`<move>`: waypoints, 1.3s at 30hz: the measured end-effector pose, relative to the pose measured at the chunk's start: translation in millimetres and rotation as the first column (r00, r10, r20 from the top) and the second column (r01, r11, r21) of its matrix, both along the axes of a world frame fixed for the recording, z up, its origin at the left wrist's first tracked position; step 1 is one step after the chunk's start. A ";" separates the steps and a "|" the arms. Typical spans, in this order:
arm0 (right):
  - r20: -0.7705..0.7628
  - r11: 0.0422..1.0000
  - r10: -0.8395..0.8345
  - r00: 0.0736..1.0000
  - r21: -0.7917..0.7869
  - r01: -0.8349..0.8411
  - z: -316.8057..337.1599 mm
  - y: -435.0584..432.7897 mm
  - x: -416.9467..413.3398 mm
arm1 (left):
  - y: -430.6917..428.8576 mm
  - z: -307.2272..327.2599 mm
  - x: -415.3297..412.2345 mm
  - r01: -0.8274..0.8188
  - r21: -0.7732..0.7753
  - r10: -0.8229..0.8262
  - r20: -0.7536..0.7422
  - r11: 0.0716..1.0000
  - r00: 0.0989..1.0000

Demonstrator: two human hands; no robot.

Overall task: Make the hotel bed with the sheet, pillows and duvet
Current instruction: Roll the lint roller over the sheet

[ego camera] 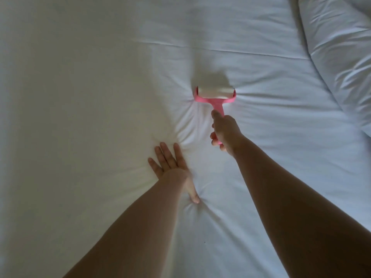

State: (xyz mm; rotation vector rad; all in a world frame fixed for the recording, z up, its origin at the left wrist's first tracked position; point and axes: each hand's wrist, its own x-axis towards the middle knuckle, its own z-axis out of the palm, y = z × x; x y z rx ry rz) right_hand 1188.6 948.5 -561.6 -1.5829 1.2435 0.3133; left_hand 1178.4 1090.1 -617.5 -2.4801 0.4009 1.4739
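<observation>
Your right hand [224, 131] has its fingers wrapped round the handle of the pink lint roller [214, 95], whose white drum presses into the sheet [80, 97] near the middle of the bed. Your left hand [172, 167] lies flat just near and to the left of it, fingers straight and spread, grasping nothing. The sheet covers the whole mattress in view, and the duvet [341, 57] is heaped at the far right; no pillow shows here. The risk is in the cloth itself: creases fan out from the drum and from under your left palm and thumb, so a hard push would likely drag the sheet along with the sticky drum and bunch it instead of cleaning it. Leaning more weight on the left hand could pull slack towards you and loosen the tucked edges, which are out of sight. Rolling far and right, you may catch the duvet's edge. Lighter pressure would probably spare you re-smoothing.
</observation>
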 end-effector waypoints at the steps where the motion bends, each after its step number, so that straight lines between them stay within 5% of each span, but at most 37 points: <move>1: 0.000 1.000 -0.001 1.000 -0.004 0.001 -0.1 0.3 3.0 | 1.0 -1.1 0.3 0.005 -0.003 -0.005 -0.005 1.000 1.000; 14: 0.049 0.996 -0.088 0.995 0.000 0.088 -13.9 47.8 -62.8 | 17.1 -4.3 -6.8 0.059 -0.146 -0.048 0.074 0.988 0.996; 22: 0.028 0.985 -0.067 0.997 -0.157 0.070 -6.6 101.9 -133.0 | 39.9 14.7 -18.7 0.145 -0.290 -0.072 0.250 0.946 0.966; 26: 0.046 0.938 -0.095 0.994 -0.331 0.105 4.8 119.5 -164.1 | 55.3 35.2 -20.2 -0.017 -0.664 0.299 0.314 0.748 0.901; 29: 0.017 0.949 -0.060 0.998 -0.309 0.063 5.5 137.3 -174.0 | 58.9 57.2 -34.0 -0.378 -0.735 0.617 0.070 0.564 0.784; 32: -0.017 0.994 0.007 1.000 -0.109 -0.009 -0.5 147.5 -167.8 | 61.4 63.1 -50.9 -0.747 -0.481 0.682 -0.346 0.460 0.644; 39: -0.053 0.986 0.084 0.995 0.150 -0.075 11.6 102.7 -112.0 | 18.4 63.5 -27.2 -0.898 -0.386 0.711 -0.570 0.210 0.411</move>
